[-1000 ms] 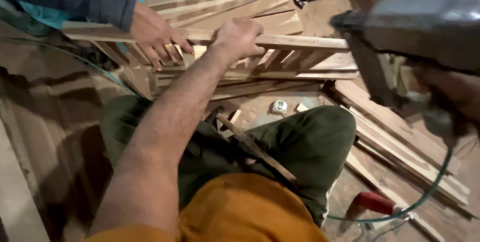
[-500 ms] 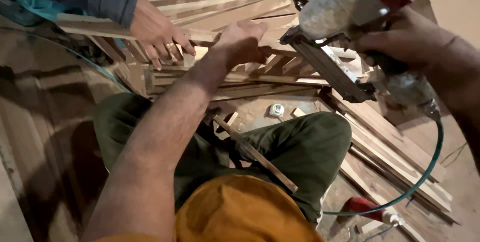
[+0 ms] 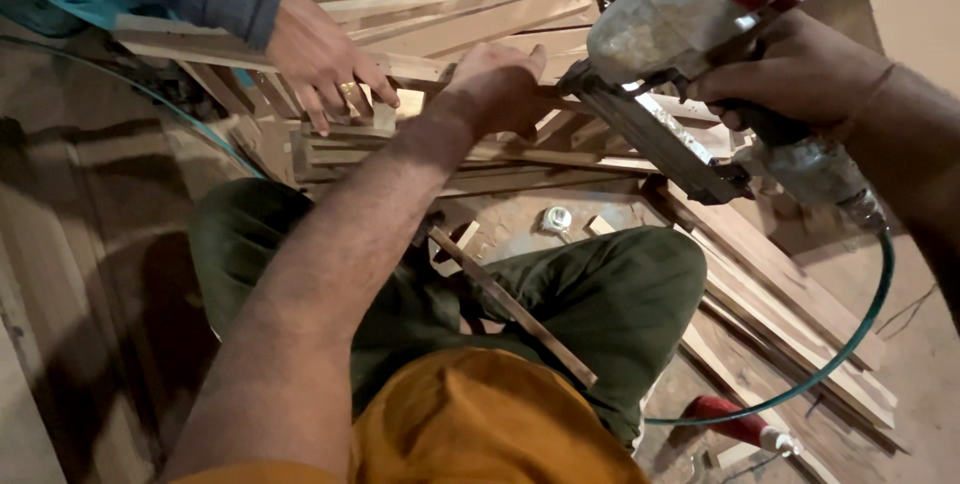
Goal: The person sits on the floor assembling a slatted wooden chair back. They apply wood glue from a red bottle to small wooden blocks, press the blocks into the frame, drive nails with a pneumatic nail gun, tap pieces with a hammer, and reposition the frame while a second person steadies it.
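With the right hand (image 3: 800, 69) gripping the nail gun (image 3: 690, 34) just beside left-hand fingers (image 3: 510, 69) clamped on the wooden slat (image 3: 420, 69), a stray nail could hit them or the co-worker's hand (image 3: 325, 64).

Open floor only in the small dusty patch (image 3: 540, 206) between green-trousered knees, with a little silvery round fitting (image 3: 556, 218) on it. Ahead, blocked by the pale wooden slat frame (image 3: 560, 144), a co-worker's ringed hand (image 3: 325, 59) and grey pneumatic nail gun (image 3: 690, 14). Right side crowded by stacked brown planks (image 3: 790, 294) and looping green air hose (image 3: 850, 344).
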Available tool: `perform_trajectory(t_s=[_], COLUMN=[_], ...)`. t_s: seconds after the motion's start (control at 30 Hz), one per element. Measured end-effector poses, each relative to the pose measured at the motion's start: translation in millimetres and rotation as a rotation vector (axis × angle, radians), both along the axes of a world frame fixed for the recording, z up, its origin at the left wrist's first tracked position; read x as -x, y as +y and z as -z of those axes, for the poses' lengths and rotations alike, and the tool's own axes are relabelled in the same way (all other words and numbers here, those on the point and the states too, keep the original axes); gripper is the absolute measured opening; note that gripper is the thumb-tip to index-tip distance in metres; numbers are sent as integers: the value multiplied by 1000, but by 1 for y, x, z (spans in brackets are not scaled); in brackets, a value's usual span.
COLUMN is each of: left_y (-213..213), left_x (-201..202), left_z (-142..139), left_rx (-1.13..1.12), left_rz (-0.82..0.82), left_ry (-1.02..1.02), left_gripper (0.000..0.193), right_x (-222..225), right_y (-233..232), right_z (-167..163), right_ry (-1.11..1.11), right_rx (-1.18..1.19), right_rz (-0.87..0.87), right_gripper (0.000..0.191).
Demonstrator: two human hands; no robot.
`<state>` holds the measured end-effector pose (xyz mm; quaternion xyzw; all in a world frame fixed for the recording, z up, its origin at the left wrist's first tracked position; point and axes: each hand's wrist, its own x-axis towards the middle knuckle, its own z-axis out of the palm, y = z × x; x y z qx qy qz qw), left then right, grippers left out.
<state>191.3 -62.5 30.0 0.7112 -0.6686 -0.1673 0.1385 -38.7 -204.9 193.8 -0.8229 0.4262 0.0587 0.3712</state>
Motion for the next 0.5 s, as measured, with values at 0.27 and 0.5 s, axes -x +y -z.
perform_trajectory(t_s=[0.27,0.5], left_y=[-1,-6], left_x=[-3,-4], left_z=[5,7], left_rx=[45,-20], left_rz=[42,111], left_ry=[-132,-165], left_gripper=[108,98], right_x=[-12,-20], right_y=[4,10], right_z=[-2,-4], right_ry=[103,196], right_rx=[45,124], right_rz=[-20,-78], right_gripper=[18,29])
